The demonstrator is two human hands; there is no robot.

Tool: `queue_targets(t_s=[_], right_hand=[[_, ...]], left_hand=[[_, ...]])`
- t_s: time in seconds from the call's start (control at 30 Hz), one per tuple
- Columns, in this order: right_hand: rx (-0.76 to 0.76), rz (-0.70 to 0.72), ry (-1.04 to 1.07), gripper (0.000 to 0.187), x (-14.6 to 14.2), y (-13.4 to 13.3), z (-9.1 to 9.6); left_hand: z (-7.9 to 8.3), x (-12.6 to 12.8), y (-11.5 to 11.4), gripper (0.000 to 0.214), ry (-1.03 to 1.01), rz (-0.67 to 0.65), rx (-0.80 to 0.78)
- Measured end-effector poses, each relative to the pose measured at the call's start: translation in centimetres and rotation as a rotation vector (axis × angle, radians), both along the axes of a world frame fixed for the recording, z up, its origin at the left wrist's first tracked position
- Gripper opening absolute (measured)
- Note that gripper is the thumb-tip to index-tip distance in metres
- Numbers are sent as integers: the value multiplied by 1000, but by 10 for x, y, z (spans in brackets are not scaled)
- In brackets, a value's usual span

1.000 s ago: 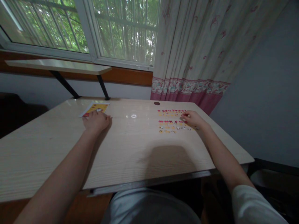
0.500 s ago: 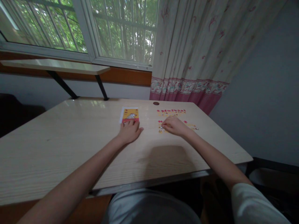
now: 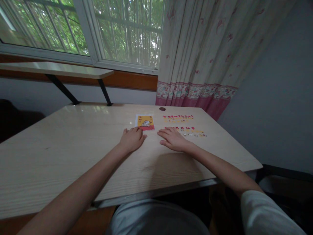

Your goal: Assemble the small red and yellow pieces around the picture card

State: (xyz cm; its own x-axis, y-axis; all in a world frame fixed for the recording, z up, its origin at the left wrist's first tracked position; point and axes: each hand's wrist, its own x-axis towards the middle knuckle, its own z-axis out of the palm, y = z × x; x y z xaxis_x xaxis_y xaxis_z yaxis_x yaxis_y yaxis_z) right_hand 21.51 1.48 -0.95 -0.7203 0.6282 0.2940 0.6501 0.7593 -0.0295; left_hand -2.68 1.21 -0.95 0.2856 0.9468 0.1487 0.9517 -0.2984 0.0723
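Left hand (image 3: pixel 132 138), loosely open, touches the card (image 3: pixel 146 122), now farther right; right hand (image 3: pixel 174 139), earlier pinched, opens by the pieces (image 3: pixel 187 128).

- The card (image 3: pixel 146 122) is showing yellow above a red band, with a white, dark-marked figure and white edging.
- The small pieces (image 3: pixel 179 116) are showing red, yellow, and white with dark markings.
- The tabletop (image 3: pixel 80 156) is displaying pale beige with fine wood grain.
- The curtain (image 3: pixel 195 49) is bearing reddish sprigs on cream, a floral band and a pink hem.
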Motion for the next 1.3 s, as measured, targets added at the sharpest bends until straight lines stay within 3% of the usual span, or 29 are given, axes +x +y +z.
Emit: queue_targets(t_s=[0.17,0.53,0.9,1.3], right_hand=[[-25,-32,-42,55,-3,0,-4],[-64,-42,-77,59,-9,1,-9],[-90,-70,-128,60,-10,-3,-2],[-84,-62,-115,60,-9,0,-6]], left_hand=[[-2,13,-4,41,-15,-77,10],[0,18,-9,40,2,-107,4],[1,6,-3,48,79,28,17],[-2,3,0,48,84,31,29]])
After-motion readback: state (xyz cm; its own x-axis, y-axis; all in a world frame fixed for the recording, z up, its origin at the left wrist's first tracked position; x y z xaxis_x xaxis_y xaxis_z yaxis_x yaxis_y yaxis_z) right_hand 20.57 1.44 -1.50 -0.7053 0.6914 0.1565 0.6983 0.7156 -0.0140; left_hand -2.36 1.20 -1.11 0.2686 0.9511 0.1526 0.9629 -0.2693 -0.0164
